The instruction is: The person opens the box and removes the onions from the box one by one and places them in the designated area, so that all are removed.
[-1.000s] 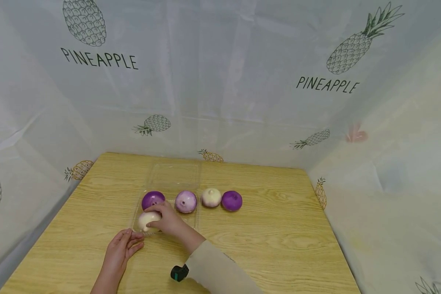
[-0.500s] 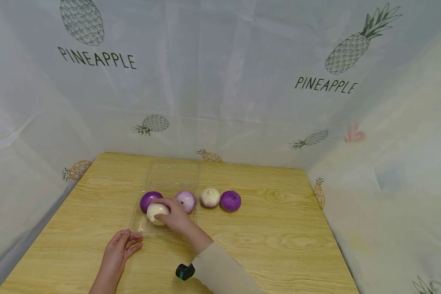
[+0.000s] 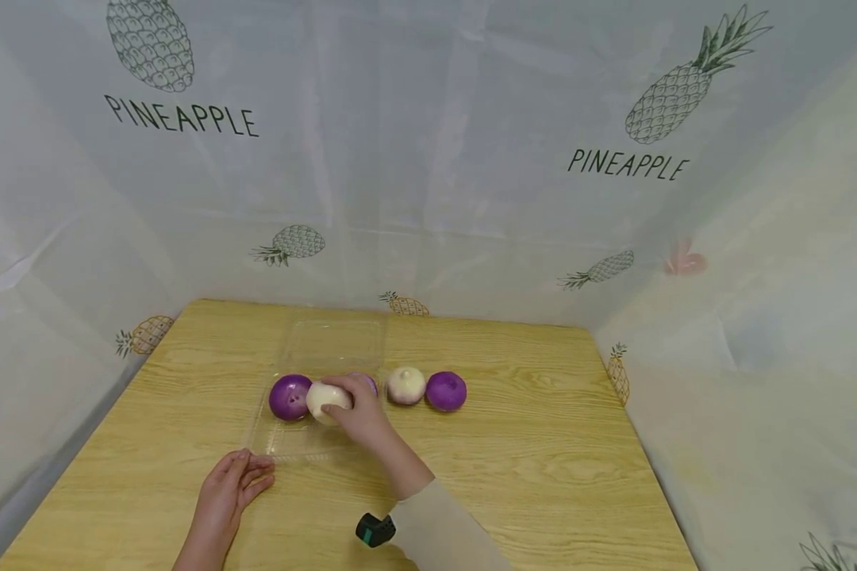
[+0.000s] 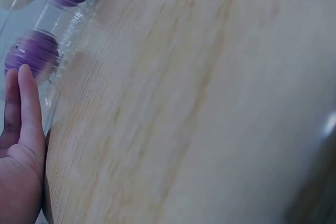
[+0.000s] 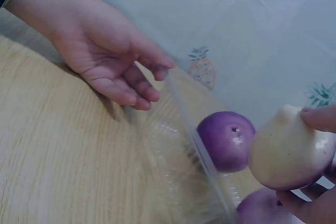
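A pale cream onion (image 3: 326, 402) with a purplish base is held in my right hand (image 3: 360, 412), thumb on one side and fingers on the other. It is over the clear plastic clamshell box (image 3: 286, 452), whose lid (image 3: 334, 339) lies folded back. Inside the box, a purple onion (image 3: 290, 397) sits at the left; a lighter purple onion (image 3: 366, 383) is mostly hidden behind my right hand. My left hand (image 3: 224, 484) pinches the box's near left corner between thumb and finger, as the right wrist view shows.
Just right of the box, another cream onion (image 3: 406, 385) and a deep purple onion (image 3: 446, 391) sit side by side on the wooden table (image 3: 528, 444). A pineapple-print curtain (image 3: 428, 159) hangs behind and along both sides.
My right hand has lifted the cream onion from the box's near left part and carried it right and away from me, uncovering the purple onion. My left hand stays at the corner.
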### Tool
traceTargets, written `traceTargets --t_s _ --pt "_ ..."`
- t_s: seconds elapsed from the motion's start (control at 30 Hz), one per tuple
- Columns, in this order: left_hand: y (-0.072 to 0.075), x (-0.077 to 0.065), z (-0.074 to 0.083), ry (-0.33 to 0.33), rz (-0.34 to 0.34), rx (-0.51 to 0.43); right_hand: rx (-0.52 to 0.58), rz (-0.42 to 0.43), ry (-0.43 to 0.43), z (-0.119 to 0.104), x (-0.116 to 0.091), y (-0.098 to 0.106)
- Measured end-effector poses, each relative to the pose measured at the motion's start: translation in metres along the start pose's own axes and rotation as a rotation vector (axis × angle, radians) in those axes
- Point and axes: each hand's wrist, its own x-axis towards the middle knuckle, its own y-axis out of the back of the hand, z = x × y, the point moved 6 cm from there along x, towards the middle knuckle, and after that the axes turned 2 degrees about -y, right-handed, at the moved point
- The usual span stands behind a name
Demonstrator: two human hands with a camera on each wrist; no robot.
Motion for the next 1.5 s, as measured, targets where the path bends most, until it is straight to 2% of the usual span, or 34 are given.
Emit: traceTargets --t_s 0.23,0.4,0.67,0.77,0.93,1.0,1.1,1.33,1.5 --pt "-0.001 -0.001 -0.002 0.013 0.005 -0.006 0.098 0.067 -0.019 0.003 -0.008 0.021" --pt "0.000 -0.001 -0.005 0.035 0.017 -0.008 0.112 0.083 -0.044 0.011 -0.018 0.035" --pt "-0.002 -0.001 -0.003 -0.001 -0.012 -0.019 0.155 0.162 -0.076 0.023 -0.028 0.054" --pt "-0.001 0.000 -0.002 0.006 -0.006 -0.014 0.186 0.180 -0.102 0.017 -0.033 0.063" --pt "-0.001 -0.001 -0.002 0.031 0.012 0.001 0.188 0.252 -0.111 -0.009 -0.047 0.084" --pt "-0.001 -0.001 -0.002 0.031 0.014 0.005 0.185 0.281 -0.113 -0.013 -0.051 0.091" --pt "0.000 -0.001 -0.002 0.027 0.015 0.012 0.206 0.308 -0.124 -0.005 -0.052 0.097" --pt "0.002 -0.001 -0.003 0.022 0.025 0.046 0.225 0.337 -0.113 0.035 -0.047 0.108" --pt "0.002 -0.001 -0.003 0.034 0.031 0.045 0.297 0.324 -0.129 0.045 -0.052 0.122"
